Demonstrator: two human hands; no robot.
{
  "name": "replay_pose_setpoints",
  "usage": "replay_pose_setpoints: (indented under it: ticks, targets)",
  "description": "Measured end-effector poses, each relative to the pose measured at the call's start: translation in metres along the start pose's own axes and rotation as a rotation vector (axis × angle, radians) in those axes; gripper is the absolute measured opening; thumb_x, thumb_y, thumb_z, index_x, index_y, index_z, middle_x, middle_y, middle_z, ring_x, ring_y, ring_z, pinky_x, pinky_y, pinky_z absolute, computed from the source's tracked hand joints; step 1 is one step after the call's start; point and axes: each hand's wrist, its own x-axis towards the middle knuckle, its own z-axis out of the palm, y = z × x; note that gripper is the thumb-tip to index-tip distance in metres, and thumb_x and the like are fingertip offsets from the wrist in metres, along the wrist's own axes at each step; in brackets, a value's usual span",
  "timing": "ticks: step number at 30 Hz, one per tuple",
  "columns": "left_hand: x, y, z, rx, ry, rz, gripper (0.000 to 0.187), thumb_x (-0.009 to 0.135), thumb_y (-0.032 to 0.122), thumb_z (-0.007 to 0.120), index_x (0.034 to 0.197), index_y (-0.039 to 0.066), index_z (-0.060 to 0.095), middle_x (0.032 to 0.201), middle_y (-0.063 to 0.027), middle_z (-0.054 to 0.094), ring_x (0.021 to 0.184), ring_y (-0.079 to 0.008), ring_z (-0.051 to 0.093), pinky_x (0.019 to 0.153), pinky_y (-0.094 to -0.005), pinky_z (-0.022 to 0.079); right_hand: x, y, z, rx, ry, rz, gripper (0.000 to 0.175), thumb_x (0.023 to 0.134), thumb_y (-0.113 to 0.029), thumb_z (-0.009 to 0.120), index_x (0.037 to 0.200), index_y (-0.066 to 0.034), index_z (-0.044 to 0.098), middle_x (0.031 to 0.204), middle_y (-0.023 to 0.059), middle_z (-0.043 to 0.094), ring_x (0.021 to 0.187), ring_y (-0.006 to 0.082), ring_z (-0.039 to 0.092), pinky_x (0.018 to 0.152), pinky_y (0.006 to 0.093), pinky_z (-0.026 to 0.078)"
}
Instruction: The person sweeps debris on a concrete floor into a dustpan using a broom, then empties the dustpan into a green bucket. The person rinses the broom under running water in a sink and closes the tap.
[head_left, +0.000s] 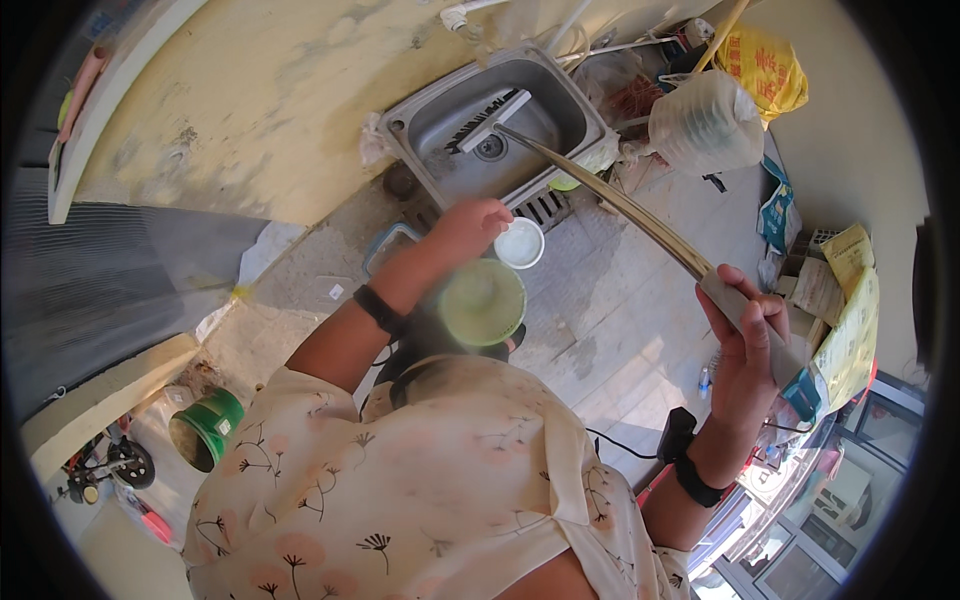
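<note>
My right hand (742, 337) grips the grey handle of a long-poled floor brush (637, 210). Its white head with dark bristles rests in the basin of a stainless steel sink (525, 176), beside the drain. My left hand (472, 229) holds a small white bowl (519, 243) by its rim, with whitish, cloudy contents. Just below that bowl is a light green basin (482, 302), its inside blurred. The fingertips of my left hand are partly hidden at the bowl's edge.
A translucent plastic container (705, 124) and a yellow bag (761, 71) stand right of the sink. A green bucket (206, 429) lies at lower left. Boxes and bags line the right wall. A clear blue-rimmed container (390, 244) sits left of my forearm, near a floor drain grate (541, 208).
</note>
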Motion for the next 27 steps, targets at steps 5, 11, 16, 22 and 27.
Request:
replay_pose_setpoints:
  ticks: [5,11,16,22,27]
  targets:
    - [-0.005,0.025,0.023,-0.164,-0.202,-0.118,0.028,0.096,0.02,0.06,0.119,0.003,0.06,0.107,-0.0072,0.068,0.096,-0.017,0.064,0.085,-0.0319,0.051,0.019,0.047,0.029,0.055,-0.034,0.091,0.016,0.099,-0.017,0.055,0.095,-0.0025,0.051,0.12,0.026,0.06,0.115,0.0313,0.061,0.098,0.0483,0.054]
    - [0.008,0.074,0.048,-0.879,-0.318,-0.303,0.041,0.101,0.036,0.053,0.132,0.011,0.046,0.124,-0.0121,0.058,0.113,-0.023,0.057,0.088,-0.0368,0.05,-0.006,0.009,0.006,0.068,-0.025,-0.088,0.026,0.096,-0.021,0.06,0.087,-0.0012,0.046,0.121,0.0291,0.059,0.112,0.0355,0.061,0.096,0.0502,0.054]
    - [0.04,0.109,0.085,-1.273,-0.302,-0.299,0.024,0.101,0.033,0.053,0.1,0.009,0.057,0.108,-0.0122,0.062,0.104,-0.0228,0.059,0.077,-0.034,0.051,-0.036,-0.013,-0.004,-0.135,-0.304,-0.256,0.024,0.095,-0.021,0.063,0.089,-0.0043,0.047,0.123,0.0291,0.059,0.124,0.0455,0.053,0.103,0.055,0.044]
    - [0.06,0.108,0.113,-1.69,-0.576,-0.245,0.014,0.093,0.02,0.056,0.085,0.008,0.056,0.088,-0.0085,0.063,0.082,-0.0215,0.058,0.065,-0.0307,0.047,-0.053,-0.019,-0.003,-0.171,-0.369,-0.359,0.024,0.09,-0.022,0.07,0.09,-0.0086,0.05,0.121,0.0241,0.062,0.134,0.0511,0.041,0.104,0.0532,0.04]
    - [0.071,0.102,0.127,-1.813,-0.515,-0.124,0.012,0.087,0.015,0.057,0.078,0.006,0.058,0.084,-0.0069,0.06,0.085,-0.0217,0.055,0.08,-0.033,0.047,-0.045,-0.011,0.003,-0.23,-0.356,-0.394,0.022,0.088,-0.017,0.069,0.08,-0.0078,0.05,0.106,0.0197,0.066,0.123,0.0467,0.053,0.096,0.0482,0.046]
